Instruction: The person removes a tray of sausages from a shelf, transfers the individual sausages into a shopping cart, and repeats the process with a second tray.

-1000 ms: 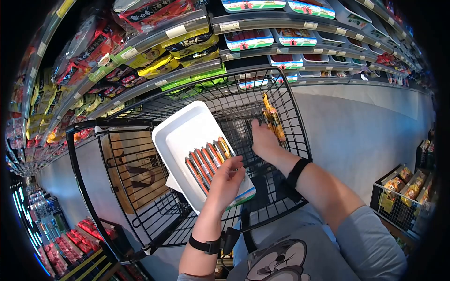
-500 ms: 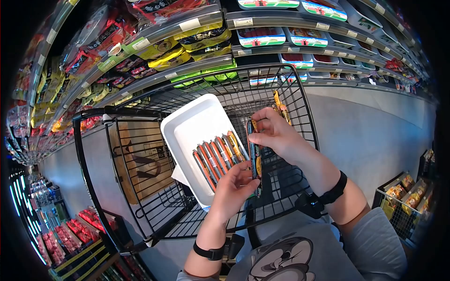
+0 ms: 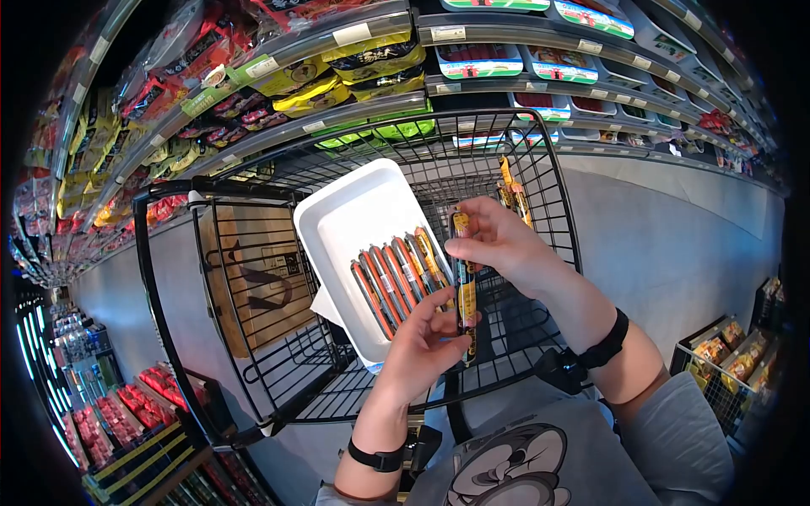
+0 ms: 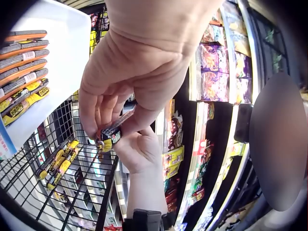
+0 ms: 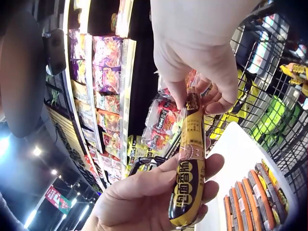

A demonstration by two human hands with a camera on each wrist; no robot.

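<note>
A yellow-and-black packaged sausage [image 3: 466, 291] stands roughly lengthwise between my two hands over the cart. My right hand [image 3: 498, 240] pinches its upper end with thumb and fingers. Lower down, my left hand [image 3: 418, 346] grips the other end, its thumb across the wrapper as the right wrist view shows. The printed yellow side [image 5: 192, 127] faces that camera. Just left of it, a white tray [image 3: 359, 202] leans in the cart, holding a row of several sausages [image 3: 392, 274] in orange, grey and yellow wrappers. My left hand overlaps the tray's lower right edge in the head view.
The black wire shopping cart [image 3: 548, 169] surrounds the work, with more yellow-wrapped sausages [image 3: 515, 192] at its far right side. A brown bag [image 3: 245, 287] shows through the cart's left end. Stocked shelves [image 3: 472, 34] rise behind; a wire bin [image 3: 721, 363] stands at right.
My right hand came back from the cart's right side with the sausage, and my left hand took its lower end. Since half a second ago the sausage has turned, its yellow side now showing.
</note>
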